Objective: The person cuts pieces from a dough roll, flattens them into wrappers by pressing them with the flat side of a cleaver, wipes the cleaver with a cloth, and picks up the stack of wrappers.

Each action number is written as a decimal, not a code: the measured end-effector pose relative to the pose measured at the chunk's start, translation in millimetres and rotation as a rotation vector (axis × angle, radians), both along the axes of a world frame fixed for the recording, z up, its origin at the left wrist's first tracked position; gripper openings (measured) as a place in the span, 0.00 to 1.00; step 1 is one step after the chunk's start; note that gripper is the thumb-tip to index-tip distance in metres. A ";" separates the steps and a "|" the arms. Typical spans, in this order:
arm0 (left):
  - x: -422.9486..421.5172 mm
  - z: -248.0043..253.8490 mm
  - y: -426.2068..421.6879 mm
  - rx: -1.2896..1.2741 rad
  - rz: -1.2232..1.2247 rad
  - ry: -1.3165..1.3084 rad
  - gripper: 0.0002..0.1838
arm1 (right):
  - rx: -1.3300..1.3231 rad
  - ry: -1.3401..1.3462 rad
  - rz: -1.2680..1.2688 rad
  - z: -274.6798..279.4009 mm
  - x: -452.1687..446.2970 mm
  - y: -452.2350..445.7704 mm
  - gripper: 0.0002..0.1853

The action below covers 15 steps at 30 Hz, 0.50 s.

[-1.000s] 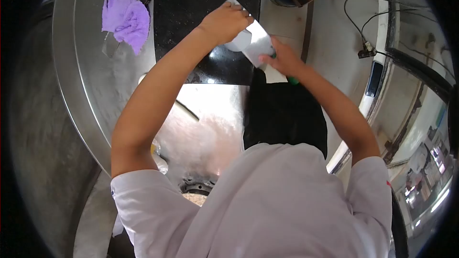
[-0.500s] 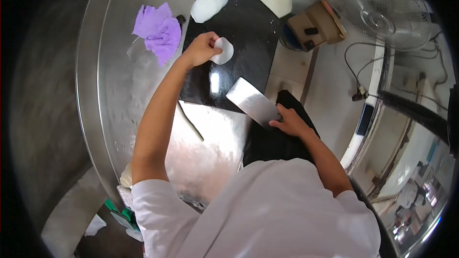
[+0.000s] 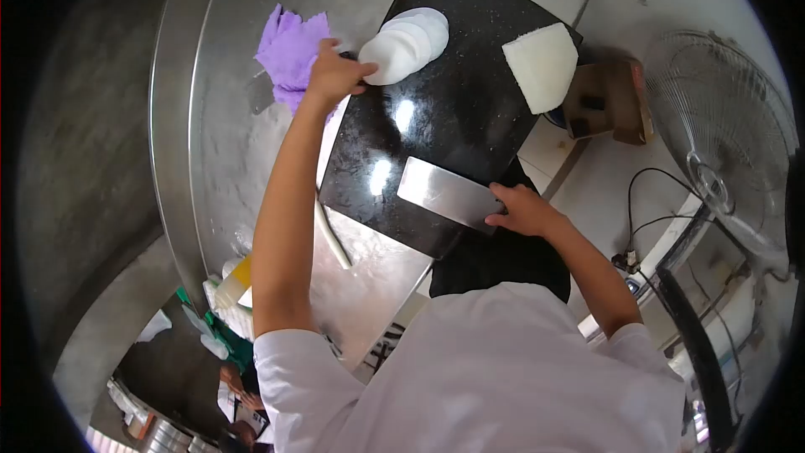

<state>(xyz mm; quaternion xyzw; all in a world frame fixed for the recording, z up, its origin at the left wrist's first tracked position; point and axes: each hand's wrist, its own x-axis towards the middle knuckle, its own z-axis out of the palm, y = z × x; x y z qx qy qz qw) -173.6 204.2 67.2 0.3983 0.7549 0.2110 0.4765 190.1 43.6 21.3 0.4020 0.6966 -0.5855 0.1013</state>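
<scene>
touching left hand (image 3: 337, 76): white discs (image 3: 407, 48)

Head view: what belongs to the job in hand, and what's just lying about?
Job, likely:
cleaver, in the right hand;
overlapping white discs, left hand at their edge;
black board under them;
white slab on the board, probably.

Seemingly lying about:
purple cloth beside the board;
brown box;
fan.

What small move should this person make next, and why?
Probably ease the left hand off the nearest white disc: its fingers look spread at the disc's edge, and that disc overlaps the other white discs on the black board. The right hand holds the cleaver apart from them.
</scene>
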 end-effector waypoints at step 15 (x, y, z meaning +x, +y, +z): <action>-33.0 -25.5 -401.8 0.063 0.704 0.489 0.18 | 0.076 0.182 0.411 6.5 -40.0 51.8 0.23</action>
